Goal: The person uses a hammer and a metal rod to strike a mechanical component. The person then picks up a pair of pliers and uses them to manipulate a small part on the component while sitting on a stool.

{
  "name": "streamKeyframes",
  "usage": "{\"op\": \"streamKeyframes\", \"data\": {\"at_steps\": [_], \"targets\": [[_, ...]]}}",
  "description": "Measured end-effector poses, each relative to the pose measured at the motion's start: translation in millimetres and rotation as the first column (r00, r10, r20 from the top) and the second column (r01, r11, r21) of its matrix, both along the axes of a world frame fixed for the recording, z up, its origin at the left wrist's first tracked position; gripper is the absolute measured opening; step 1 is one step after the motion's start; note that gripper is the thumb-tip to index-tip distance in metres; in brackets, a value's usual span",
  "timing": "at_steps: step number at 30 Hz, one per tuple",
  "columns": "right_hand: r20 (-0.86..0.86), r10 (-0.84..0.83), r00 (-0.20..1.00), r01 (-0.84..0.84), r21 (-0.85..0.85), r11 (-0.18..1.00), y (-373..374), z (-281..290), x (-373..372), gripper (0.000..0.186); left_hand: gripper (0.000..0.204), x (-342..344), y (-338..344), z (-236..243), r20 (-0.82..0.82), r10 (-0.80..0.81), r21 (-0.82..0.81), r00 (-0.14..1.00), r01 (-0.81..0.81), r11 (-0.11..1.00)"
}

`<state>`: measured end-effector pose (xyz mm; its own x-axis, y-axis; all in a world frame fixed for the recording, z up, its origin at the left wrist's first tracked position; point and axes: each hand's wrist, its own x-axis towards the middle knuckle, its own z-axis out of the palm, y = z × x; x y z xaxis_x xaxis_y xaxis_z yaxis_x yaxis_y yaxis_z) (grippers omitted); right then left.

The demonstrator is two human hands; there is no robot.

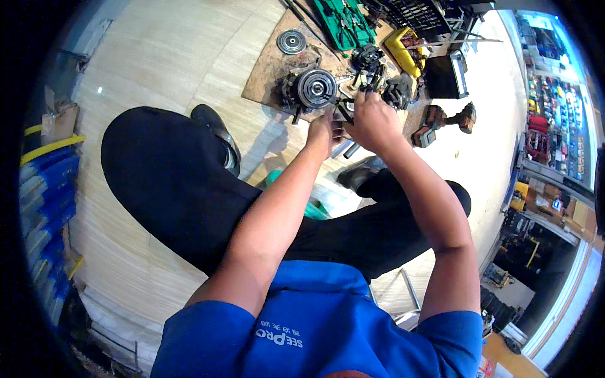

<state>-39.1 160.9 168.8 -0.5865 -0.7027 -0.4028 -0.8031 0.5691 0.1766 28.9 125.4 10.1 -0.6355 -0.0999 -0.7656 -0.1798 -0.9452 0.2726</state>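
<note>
A round, grooved metal pulley (316,88) sits on a dark machine part (288,88) that looks like a compressor. It rests on a stained brown board (259,79). My left hand (322,133) is just below the pulley, with its fingers curled toward the right hand. My right hand (375,123) is closed, knuckles up, to the right of the pulley. Dark bar-like pieces show beside its fingers, and a grey rod (351,151) sticks out below it. What either hand grips is hidden. A loose ringed metal disc (291,42) lies beyond the machine part.
A green tool case (343,24) lies open at the back, near a yellow tool or case (403,50). Dark tools and parts (368,60) crowd the board's right side. A cordless drill (463,118) and a black box (446,75) are farther right. My shoes flank the work.
</note>
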Motion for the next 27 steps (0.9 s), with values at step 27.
{"op": "streamKeyframes", "data": {"at_steps": [27], "targets": [[0.05,-0.114,0.992,0.119,-0.112,0.987,68,-3,32,0.065,0.03,-2,-28,-21,-0.133,0.124,-0.428,0.983,-0.17,0.888]]}}
